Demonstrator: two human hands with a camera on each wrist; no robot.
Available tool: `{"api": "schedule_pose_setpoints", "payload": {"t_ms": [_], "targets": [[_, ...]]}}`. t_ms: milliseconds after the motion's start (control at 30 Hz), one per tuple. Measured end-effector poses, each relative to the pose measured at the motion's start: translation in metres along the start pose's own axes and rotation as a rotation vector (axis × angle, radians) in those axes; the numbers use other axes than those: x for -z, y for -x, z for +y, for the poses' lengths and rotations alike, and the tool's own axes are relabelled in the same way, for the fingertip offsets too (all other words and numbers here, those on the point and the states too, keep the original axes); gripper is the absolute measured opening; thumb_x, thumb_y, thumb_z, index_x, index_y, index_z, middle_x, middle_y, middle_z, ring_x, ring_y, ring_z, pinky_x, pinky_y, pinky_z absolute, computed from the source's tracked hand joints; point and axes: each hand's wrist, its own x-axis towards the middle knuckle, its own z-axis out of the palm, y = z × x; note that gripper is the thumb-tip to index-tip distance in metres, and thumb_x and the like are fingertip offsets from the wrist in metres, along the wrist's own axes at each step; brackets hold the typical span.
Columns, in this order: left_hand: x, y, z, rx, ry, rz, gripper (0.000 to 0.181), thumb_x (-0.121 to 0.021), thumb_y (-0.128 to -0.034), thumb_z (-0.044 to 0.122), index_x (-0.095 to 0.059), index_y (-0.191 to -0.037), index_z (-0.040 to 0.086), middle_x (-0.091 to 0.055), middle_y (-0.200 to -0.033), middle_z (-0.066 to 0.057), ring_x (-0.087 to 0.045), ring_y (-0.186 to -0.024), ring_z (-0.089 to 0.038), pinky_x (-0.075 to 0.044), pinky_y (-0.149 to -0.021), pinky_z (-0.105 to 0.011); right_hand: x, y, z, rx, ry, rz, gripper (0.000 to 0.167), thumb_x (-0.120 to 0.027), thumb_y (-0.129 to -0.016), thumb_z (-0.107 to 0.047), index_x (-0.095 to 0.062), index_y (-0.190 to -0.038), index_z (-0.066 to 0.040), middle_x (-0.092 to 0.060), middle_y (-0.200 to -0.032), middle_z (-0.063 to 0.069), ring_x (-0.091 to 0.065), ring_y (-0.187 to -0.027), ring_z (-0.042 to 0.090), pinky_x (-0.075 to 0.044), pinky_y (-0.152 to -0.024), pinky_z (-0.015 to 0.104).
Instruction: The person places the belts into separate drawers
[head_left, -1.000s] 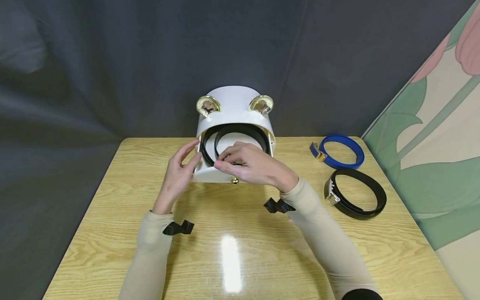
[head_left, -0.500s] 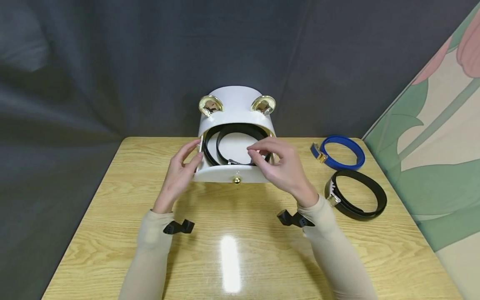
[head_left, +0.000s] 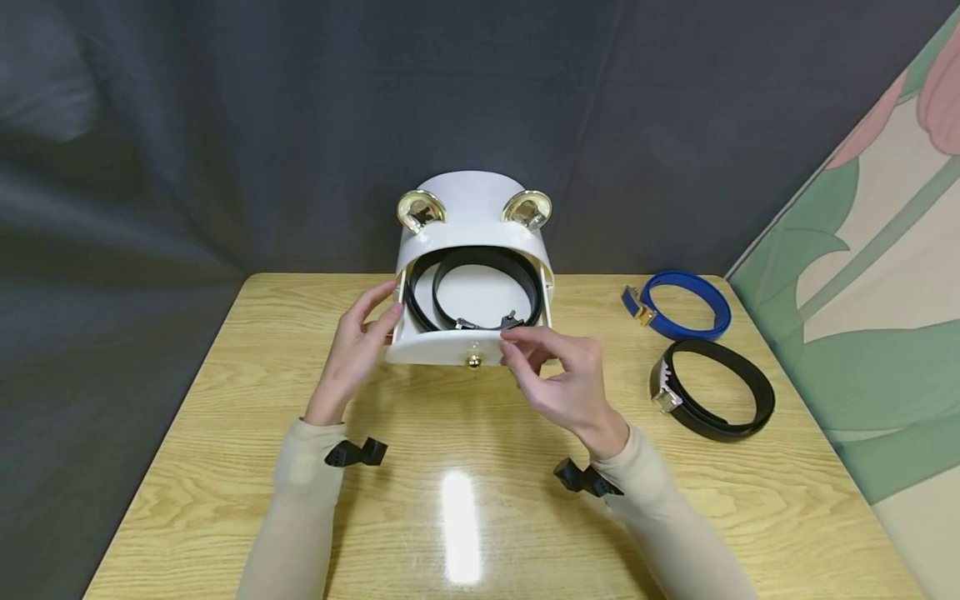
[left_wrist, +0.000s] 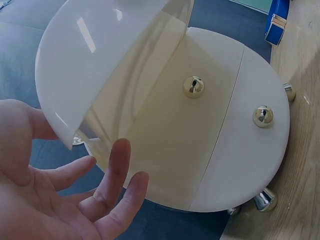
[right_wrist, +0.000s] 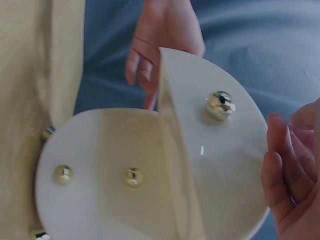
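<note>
A white round-topped drawer box with two gold ears (head_left: 472, 204) stands at the table's back edge. Its top drawer (head_left: 431, 350) is pulled out and has a gold ball knob (head_left: 473, 361). Inside lies a coiled black belt (head_left: 491, 258), its silver buckle (head_left: 512, 320) near the front wall. My left hand (head_left: 356, 354) is at the drawer's left side, thumb and index finger beside the wall, the other fingers loosely spread in the left wrist view. At the right part of the drawer's front rim is my right hand (head_left: 566, 379), fingers bent, thumb and index tips close together.
On the table's right side lie a coiled blue belt (head_left: 693, 285) with a gold buckle and a coiled black belt (head_left: 757, 392) with a silver buckle. Dark cloth (head_left: 315, 150) hangs behind the table. Lower drawers with gold knobs (left_wrist: 262, 116) show in the left wrist view.
My right hand has come out of the drawer, away from the belt's buckle, moving right and then down to the front rim. The left hand has stayed at the drawer's left side.
</note>
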Motion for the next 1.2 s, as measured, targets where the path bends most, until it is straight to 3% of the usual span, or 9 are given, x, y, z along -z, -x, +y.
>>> {"api": "schedule_pose_setpoints", "payload": {"t_ms": [233, 367, 500, 667, 933, 1200], "targets": [[0.0, -0.001, -0.002, 0.002, 0.016, 0.01, 0.051, -0.055, -0.1119, 0.024, -0.047, -0.16, 0.009, -0.044, -0.168, -0.009, -0.067, -0.105, -0.002, -0.057, -0.088, -0.019, -0.01, 0.016, 0.003, -0.033, -0.044, -0.042, 0.017, -0.071, -0.084, 0.013, -0.075, -0.099, 0.006, -0.077, -0.073, 0.014, -0.067, -0.049, 0.014, -0.053, -0.048, 0.016], [0.0, -0.002, -0.003, -0.003, 0.029, 0.03, 0.05, -0.056, -0.1116, 0.023, -0.048, -0.158, 0.006, -0.046, -0.167, -0.011, -0.064, -0.118, -0.015, -0.056, -0.09, -0.018, -0.015, 0.021, 0.006, -0.028, -0.055, -0.079, 0.019, -0.07, -0.084, 0.013, -0.075, -0.102, 0.007, -0.078, -0.078, 0.016, -0.07, -0.053, 0.017, -0.054, -0.051, 0.016], [-0.001, -0.003, -0.006, -0.019, 0.04, 0.053, 0.048, -0.056, -0.1112, 0.021, -0.049, -0.156, 0.005, -0.048, -0.164, -0.012, -0.059, -0.13, -0.027, -0.055, -0.09, -0.018, -0.02, 0.026, 0.01, -0.029, -0.047, -0.104, 0.02, -0.071, -0.085, 0.011, -0.077, -0.104, 0.007, -0.079, -0.082, 0.017, -0.068, -0.052, 0.012, -0.054, -0.051, 0.015], [-0.003, -0.005, -0.008, -0.015, 0.07, 0.066, 0.048, -0.055, -0.1113, 0.018, -0.049, -0.157, 0.004, -0.047, -0.164, -0.014, -0.055, -0.137, -0.03, -0.055, -0.094, -0.018, -0.024, 0.031, 0.013, -0.052, -0.059, -0.109, 0.024, -0.074, -0.085, 0.011, -0.077, -0.108, 0.008, -0.079, -0.085, 0.02, -0.065, -0.045, 0.009, -0.051, -0.047, 0.013], [-0.005, -0.007, -0.011, 0.004, 0.102, 0.037, 0.056, -0.05, -0.1133, 0.025, -0.038, -0.164, 0.004, -0.036, -0.172, -0.014, -0.046, -0.152, -0.032, -0.046, -0.118, -0.051, -0.029, 0.035, 0.016, -0.075, -0.062, -0.11, 0.026, -0.078, -0.082, 0.011, -0.077, -0.108, 0.008, -0.08, -0.09, 0.024, -0.068, -0.047, 0.012, -0.051, -0.046, 0.013], [-0.006, -0.009, -0.015, -0.002, 0.116, 0.018, 0.058, -0.048, -0.1136, 0.028, -0.036, -0.166, 0.005, -0.039, -0.171, -0.015, -0.044, -0.153, -0.033, -0.042, -0.12, -0.058, -0.032, 0.035, 0.017, -0.077, -0.076, -0.086, 0.026, -0.079, -0.081, 0.013, -0.077, -0.106, 0.008, -0.08, -0.091, 0.024, -0.067, -0.045, 0.011, -0.051, -0.045, 0.013]]}}
